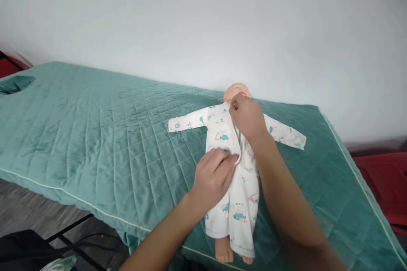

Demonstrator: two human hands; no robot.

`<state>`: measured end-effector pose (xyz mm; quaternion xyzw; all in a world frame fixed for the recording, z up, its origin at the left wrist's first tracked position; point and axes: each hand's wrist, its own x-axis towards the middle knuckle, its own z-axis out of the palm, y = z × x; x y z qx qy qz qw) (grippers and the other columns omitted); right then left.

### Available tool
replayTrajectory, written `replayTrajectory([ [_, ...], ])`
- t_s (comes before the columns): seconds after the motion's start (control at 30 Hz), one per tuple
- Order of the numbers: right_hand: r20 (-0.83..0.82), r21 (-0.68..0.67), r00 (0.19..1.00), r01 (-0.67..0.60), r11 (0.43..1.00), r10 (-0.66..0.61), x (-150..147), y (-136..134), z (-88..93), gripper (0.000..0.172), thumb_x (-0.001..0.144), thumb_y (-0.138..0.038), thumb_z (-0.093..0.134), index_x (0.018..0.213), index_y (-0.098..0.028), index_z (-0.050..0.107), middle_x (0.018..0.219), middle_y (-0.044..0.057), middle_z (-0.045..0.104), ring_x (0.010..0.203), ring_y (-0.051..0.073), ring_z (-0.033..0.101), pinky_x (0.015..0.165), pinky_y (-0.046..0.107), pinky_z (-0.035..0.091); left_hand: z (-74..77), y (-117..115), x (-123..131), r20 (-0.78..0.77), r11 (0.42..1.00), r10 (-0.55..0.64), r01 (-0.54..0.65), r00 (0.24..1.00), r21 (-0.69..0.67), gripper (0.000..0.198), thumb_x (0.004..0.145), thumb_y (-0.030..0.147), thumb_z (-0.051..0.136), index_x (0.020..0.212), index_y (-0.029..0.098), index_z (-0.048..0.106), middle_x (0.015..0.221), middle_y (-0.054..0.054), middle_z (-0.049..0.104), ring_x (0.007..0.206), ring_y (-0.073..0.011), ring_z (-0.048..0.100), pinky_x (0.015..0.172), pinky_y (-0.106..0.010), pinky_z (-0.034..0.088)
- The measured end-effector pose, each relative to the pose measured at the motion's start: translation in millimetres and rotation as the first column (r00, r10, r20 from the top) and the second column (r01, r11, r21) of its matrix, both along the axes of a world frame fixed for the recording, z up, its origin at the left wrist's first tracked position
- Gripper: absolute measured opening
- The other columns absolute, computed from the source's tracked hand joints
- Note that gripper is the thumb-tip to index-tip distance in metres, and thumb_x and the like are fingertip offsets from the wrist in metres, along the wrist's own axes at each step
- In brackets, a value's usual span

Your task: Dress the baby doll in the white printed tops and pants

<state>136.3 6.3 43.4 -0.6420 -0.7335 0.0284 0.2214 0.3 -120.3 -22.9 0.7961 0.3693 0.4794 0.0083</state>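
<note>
Your R hand (pixel 248 118) pinches the collar of the romper (pixel 238 203) on the doll (pixel 237 90); L hand (pixel 213 178) fingers closed on its front edge, mid-chest. Teal mattress (pixel 95 127) underneath.

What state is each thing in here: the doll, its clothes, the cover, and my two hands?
Plastic baby doll: lying on its back, arms spread, bare feet showing.
White animal-print romper: on the doll, front not fully closed at the chest.
Teal quilted table cover: spread out, lightly creased.
Left hand: fingertips on the romper's front at the waist.
Right hand: fingers closed on the romper at the collar.
</note>
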Motion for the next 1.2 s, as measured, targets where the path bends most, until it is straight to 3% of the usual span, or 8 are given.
replayTrajectory([
  [0.17, 0.075, -0.019, 0.997, -0.01, 1.0, 0.011, -6.7, -2.4, -4.6, 0.037, 0.091, -0.047, 0.064, 0.109, -0.015, 0.064, 0.108, 0.016, 0.068, 0.094, 0.03, 0.063, 0.067, 0.033, 0.043, 4.5, 2.1, 5.3, -0.098, 1.0, -0.004, 0.006, 0.995, 0.023, 0.016, 0.097, 0.012, 0.054, 0.107, 0.014, 0.065, 0.077, -0.003, 0.06, 0.069, -0.0144, 0.052, 0.062, -0.029, 0.046],
  [0.37, 0.104, -0.009, 0.994, 0.021, 1.0, -0.02, -8.4, 0.6, -3.9, 0.02, 0.092, -0.025, 0.052, 0.104, -0.017, 0.066, 0.103, 0.015, 0.071, 0.088, 0.027, 0.064, 0.063, 0.032, 0.039, 2.1, 3.6, 3.9, -0.172, 1.0, 0.007, -0.002, 0.985, 0.03, 0.016, 0.099, 0.015, 0.051, 0.105, 0.017, 0.066, 0.076, -0.002, 0.06, 0.069, -0.0133, 0.052, 0.062, -0.028, 0.045],
  [0.6, -0.081, 0.086, 0.994, 0.084, 0.993, -0.077, 10.8, 1.9, 2.0, 0.021, 0.089, -0.019, 0.049, 0.098, -0.019, 0.068, 0.093, 0.01, 0.074, 0.081, 0.025, 0.063, 0.063, 0.032, 0.033, 21.5, 4.3, 5.1, -0.181, 0.995, 0.009, 0.01, 0.983, 0.1, 0.014, 0.096, 0.013, 0.056, 0.105, 0.013, 0.067, 0.074, -0.003, 0.061, 0.067, -0.0143, 0.052, 0.061, -0.029, 0.044],
  [0.8, -0.224, 0.024, 0.971, 0.087, 0.996, -0.08, 38.1, 3.6, 6.7, 0.02, 0.085, -0.018, 0.053, 0.101, -0.021, 0.065, 0.094, 0.007, 0.072, 0.082, 0.023, 0.061, 0.069, 0.032, 0.036, 30.8, 13.5, -2.0, -0.395, 0.982, -0.187, 0.164, 0.899, -0.091, 0.018, 0.099, 0.022, 0.054, 0.093, 0.017, 0.07, 0.082, -0.003, 0.068, 0.077, -0.0161, 0.063, 0.066, -0.03, 0.049],
  [0.87, -0.274, 0.035, 0.957, 0.106, 0.994, -0.092, 47.8, 3.8, 7.9, 0.01, 0.09, -0.025, 0.053, 0.089, -0.021, 0.062, 0.088, 0.006, 0.07, 0.077, 0.021, 0.058, 0.068, 0.032, 0.036, 34.2, 24.2, -6.7, -0.261, 0.975, -0.209, 0.179, 0.943, -0.132, 0.02, 0.1, 0.025, 0.053, 0.094, 0.018, 0.071, 0.085, -0.003, 0.07, 0.078, -0.0142, 0.065, 0.067, -0.028, 0.05],
  [1.0, -0.218, -0.096, 0.964, 0.136, 0.986, -0.154, 56.7, 3.0, 3.6, 0.038, 0.094, -0.052, 0.051, 0.069, -0.023, 0.053, 0.067, 0.004, 0.062, 0.066, 0.02, 0.052, 0.064, 0.032, 0.034, 47.0, 70.2, -6.5, 0.12, 0.964, 0.054, -0.02, 0.991, -0.264, 0.02, 0.099, 0.025, 0.055, 0.094, 0.019, 0.073, 0.082, -0.002, 0.07, 0.076, -0.013, 0.063, 0.072, -0.026, 0.051],
  [1.1, -0.142, -0.168, 0.974, 0.152, 0.974, -0.176, 53.1, 3.9, -5.0, 0.041, 0.089, -0.06, 0.057, 0.069, -0.024, 0.051, 0.069, 0.005, 0.063, 0.067, 0.022, 0.054, 0.065, 0.033, 0.035, 54.0, 116.1, 7.3, 0.144, 0.901, 0.192, -0.116, 0.971, -0.419, 0.018, 0.094, 0.022, 0.057, 0.094, 0.019, 0.075, 0.091, -0.003, 0.073, 0.085, -0.0163, 0.065, 0.082, -0.029, 0.051],
  [1.2, -0.136, -0.165, 0.971, 0.173, 0.971, -0.196, 49.1, 8.4, -12.7, 0.034, 0.089, -0.052, 0.056, 0.073, -0.023, 0.051, 0.072, 0.006, 0.064, 0.07, 0.023, 0.056, 0.066, 0.034, 0.035, 52.7, 149.1, 24.4, 0.08, 0.81, 0.163, -0.087, 0.983, -0.58, 0.018, 0.091, 0.024, 0.06, 0.094, 0.017, 0.076, 0.095, -0.006, 0.076, 0.088, -0.0203, 0.068, 0.084, -0.033, 0.051],
])
